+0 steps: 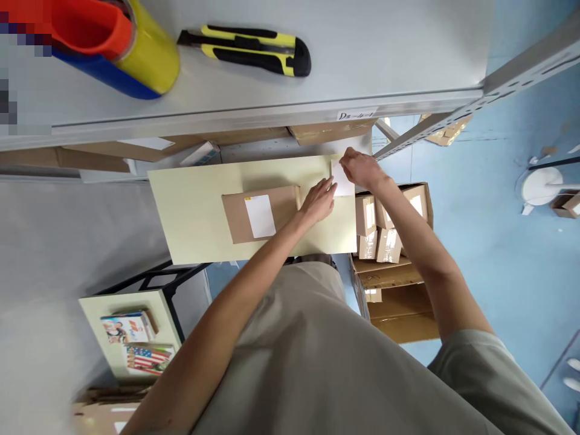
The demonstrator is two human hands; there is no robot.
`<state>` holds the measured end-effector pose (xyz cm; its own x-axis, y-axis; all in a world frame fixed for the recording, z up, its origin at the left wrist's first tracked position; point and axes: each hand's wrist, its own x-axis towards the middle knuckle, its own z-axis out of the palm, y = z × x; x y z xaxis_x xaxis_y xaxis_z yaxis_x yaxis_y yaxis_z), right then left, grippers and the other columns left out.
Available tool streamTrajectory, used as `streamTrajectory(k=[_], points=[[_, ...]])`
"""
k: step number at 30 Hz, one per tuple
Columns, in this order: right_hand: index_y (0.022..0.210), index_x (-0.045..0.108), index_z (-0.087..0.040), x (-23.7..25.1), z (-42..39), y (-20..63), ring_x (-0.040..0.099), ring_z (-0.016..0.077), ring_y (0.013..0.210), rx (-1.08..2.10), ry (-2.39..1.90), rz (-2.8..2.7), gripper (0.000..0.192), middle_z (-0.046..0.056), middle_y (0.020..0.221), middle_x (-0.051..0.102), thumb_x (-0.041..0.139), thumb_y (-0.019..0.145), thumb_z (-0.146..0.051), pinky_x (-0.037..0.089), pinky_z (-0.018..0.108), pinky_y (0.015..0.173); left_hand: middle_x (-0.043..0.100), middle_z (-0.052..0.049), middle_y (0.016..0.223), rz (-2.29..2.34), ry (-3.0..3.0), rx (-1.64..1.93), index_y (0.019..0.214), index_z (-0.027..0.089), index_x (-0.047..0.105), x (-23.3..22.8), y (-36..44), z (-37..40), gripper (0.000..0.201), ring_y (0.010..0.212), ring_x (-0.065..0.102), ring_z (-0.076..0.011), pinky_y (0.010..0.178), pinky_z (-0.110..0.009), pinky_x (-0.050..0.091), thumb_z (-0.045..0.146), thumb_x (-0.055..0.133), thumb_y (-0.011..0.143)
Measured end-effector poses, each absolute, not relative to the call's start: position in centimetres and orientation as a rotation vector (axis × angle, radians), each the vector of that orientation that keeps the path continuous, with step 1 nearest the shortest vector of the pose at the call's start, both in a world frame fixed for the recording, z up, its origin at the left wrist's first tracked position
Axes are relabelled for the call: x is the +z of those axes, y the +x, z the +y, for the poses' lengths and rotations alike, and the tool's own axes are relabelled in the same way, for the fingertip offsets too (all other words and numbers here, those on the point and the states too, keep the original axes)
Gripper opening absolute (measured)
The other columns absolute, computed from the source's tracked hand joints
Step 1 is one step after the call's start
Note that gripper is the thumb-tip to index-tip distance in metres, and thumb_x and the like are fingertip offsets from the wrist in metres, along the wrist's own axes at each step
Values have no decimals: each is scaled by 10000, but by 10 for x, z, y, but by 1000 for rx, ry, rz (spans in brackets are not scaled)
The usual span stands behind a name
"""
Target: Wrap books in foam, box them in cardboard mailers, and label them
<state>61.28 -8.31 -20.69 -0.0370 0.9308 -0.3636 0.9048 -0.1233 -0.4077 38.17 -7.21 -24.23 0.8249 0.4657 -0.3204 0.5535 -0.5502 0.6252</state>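
A white slip of paper [343, 183] lies at the right end of a pale yellow tabletop [194, 214]. My right hand [361, 170] pinches the slip near its upper right edge, with fingertips closed together. Against the slip's left side rest the outstretched fingers of my left hand [318, 202], palm down and not gripping anything. Just left of that hand sits a brown cardboard box [234, 220], which bears a white label [261, 216]. My left forearm passes close to the box's lower right corner.
Above the tabletop runs a grey metal shelf [254, 99] with a yellow-black utility knife [254, 49] and red, yellow and blue cylindrical containers [156, 54]. Small cartons [388, 244] fill a large box at right. Books [149, 358] lie on a lower-left stand.
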Motion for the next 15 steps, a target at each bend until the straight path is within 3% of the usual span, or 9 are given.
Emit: streamTrajectory(k=[4,8,15], points=[[1377,721,-142,-213,-52,625,738,408,1196,732,-2198,-1918,424,214,1289,783,431,1178,-381,556,574,1068,333,-258,1879,819,2220,-208,1696,137,520,-273,417,-51,698,1725,367,-473,1360,-692,390,222,646,1015],[1361,724,-165,-218,-38,625,739,388,1205,675,-2202,-1855,435,201,1315,783,369,1183,-342,565,578,1075,314,-308,1867,881,2202,-295,1645,101,551,-285,429,-44,682,1696,385,-517,1322,-744,406,220,711,992],[1458,667,-137,-224,-32,621,716,394,1286,641,-2135,-1706,491,223,1352,776,293,1206,-331,539,597,1100,279,-269,1894,908,2221,-282,1545,109,629,-284,432,-43,524,1665,422,-478,1311,-720,435,207,627,1030]])
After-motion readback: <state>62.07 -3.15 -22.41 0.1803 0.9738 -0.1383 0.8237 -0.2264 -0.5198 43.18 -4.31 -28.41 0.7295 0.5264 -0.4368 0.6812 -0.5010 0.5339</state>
